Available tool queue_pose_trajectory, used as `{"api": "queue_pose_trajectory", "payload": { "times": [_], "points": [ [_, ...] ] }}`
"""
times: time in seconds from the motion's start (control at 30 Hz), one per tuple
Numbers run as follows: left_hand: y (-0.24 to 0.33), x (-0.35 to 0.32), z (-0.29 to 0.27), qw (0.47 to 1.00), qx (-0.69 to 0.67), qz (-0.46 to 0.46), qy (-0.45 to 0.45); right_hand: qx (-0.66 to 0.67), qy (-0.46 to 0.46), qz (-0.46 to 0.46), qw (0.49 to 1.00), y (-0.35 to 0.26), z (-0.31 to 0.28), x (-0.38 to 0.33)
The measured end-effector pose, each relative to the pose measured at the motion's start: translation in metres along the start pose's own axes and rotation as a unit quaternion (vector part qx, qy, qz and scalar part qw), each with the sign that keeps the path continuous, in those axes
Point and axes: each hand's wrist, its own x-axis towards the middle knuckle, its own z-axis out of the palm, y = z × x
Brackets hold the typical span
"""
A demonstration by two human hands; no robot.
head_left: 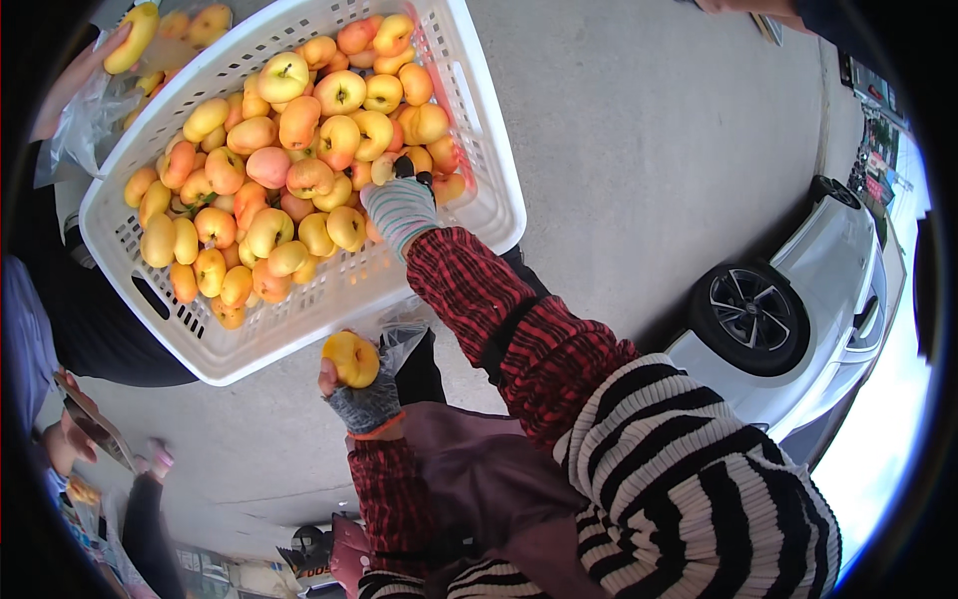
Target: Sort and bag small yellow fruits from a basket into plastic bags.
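Observation:
A white perforated plastic basket [504, 170] is filled with yellow-orange flat peaches [299, 120], some blushed red. My right hand [401, 205], in a pale striped glove with dark fingertips, reaches over the basket's near right side and touches the fruit. Its fingers are partly hidden among the peaches, so their grip is unclear. Below the basket, my left hand [365, 404], in a grey fingerless glove, is closed around a single yellow flat peach [350, 359]. Beside that hand hangs a clear plastic bag [401, 344].
At the upper left, another person's hand [85, 75] holds a yellow peach near a clear bag of fruit [180, 45]. Lower left, a person holds a phone [98, 424]. A silver car [828, 280] stands at right on the grey concrete ground [619, 130].

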Motion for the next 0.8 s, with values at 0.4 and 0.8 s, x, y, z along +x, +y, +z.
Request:
{"api": "queue_pose_trajectory", "payload": {
  "times": [0.4,0.8],
  "points": [
    [0.002,0.003,-0.007,0.998,-0.002,-0.03,-0.059,-0.163,0.191,-0.235,0.939,-0.044,0.014,-0.043],
    [0.007,0.0,-0.022,0.999,-0.043,-0.023,-0.025,-0.229,-0.062,-0.157,0.959,0.009,-0.041,-0.006]
  ]
}}
